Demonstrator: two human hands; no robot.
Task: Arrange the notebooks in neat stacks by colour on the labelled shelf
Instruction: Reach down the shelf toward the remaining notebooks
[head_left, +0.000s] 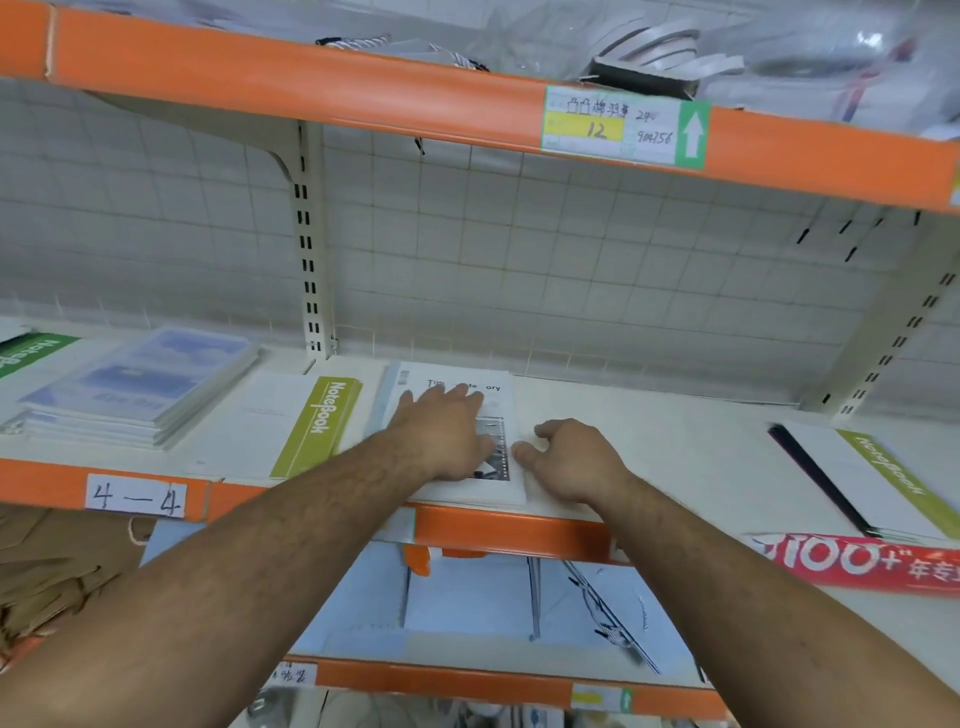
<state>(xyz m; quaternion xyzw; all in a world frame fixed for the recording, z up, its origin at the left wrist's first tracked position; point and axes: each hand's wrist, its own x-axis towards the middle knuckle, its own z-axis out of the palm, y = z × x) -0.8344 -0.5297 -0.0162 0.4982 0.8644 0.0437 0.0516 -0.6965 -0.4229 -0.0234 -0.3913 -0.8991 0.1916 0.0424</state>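
On the shelf (649, 441), my left grip (447, 436) lies flat, released, on the white notebook stack (501, 402); my right grip (571, 462) rests just beside it, loose, empty.

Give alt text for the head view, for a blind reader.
A person's left hand presses flat on a white notebook stack on an orange-edged shelf, the right hand resting beside it. A green-banded notebook lies left of it, a second green-banded notebook far right, a blue stack far left.
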